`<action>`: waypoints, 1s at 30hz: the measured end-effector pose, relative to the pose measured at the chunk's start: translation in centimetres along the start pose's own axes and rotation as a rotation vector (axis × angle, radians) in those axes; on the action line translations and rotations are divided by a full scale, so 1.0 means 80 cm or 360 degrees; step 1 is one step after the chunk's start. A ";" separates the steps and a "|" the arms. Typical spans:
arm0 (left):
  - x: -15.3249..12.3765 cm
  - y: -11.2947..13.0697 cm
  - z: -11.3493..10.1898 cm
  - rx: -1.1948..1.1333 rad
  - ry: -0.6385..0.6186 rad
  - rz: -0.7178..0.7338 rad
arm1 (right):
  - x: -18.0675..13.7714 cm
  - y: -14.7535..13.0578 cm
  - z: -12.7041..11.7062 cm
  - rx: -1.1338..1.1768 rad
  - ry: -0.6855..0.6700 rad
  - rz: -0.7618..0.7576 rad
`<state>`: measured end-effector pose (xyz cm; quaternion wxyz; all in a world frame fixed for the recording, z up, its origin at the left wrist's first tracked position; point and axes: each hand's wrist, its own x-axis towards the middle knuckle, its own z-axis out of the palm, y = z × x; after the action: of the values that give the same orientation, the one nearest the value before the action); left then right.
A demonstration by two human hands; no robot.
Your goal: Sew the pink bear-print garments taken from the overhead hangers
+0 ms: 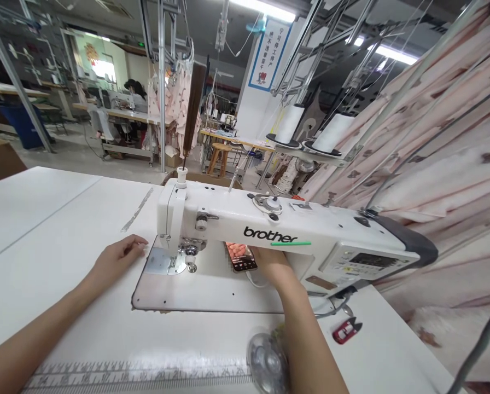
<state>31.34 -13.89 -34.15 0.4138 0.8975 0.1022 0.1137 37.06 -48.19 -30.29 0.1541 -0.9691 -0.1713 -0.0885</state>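
Observation:
My left hand (124,253) rests on the white table, left of the needle area of a white sewing machine (228,219). Its fingers are loosely bent, and nothing shows between them. My right hand (272,265) reaches under the machine's arm, at the right edge of a phone (243,256) with a lit screen. The machine's arm hides those fingers, so I cannot see whether they grip the phone. The presser foot area (191,257) has no cloth under it.
A ruler strip (146,376) runs along the table's front edge. A clear round dish (267,358) sits beside my right forearm, and a small red tool (346,330) lies farther right. Thread cones (290,125) stand behind the machine; pale pink cloth (445,180) hangs at right.

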 end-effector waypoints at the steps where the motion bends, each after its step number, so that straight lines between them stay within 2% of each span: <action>1: 0.001 0.000 -0.001 0.0027 -0.0077 -0.0005 | 0.000 0.000 0.000 0.0019 0.0018 -0.0019; 3: 0.002 -0.001 -0.002 0.0077 -0.0158 -0.0023 | 0.001 -0.001 0.001 0.0058 0.0043 -0.0046; 12: -0.002 -0.003 -0.004 0.0041 -0.0146 0.0103 | 0.001 -0.005 -0.002 0.0237 0.0101 -0.0084; 19: -0.002 -0.001 -0.008 -0.0019 -0.0195 0.0096 | -0.034 -0.022 -0.015 0.0335 0.0086 -0.0051; 22: -0.006 0.003 -0.009 -0.0019 -0.0212 0.0083 | -0.040 -0.018 -0.009 0.0440 0.0096 0.0015; 26: -0.010 0.008 -0.009 0.0013 -0.0208 0.0122 | -0.028 -0.005 0.010 0.0428 0.0221 0.0142; 30: -0.006 0.006 -0.007 -0.0075 -0.0192 0.0111 | -0.025 -0.001 0.022 0.0409 0.0252 0.0143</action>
<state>30.76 -13.93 -33.53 0.4359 0.8957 0.0432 0.0762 35.41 -48.18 -32.37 0.2938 -0.9380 -0.1249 -0.1349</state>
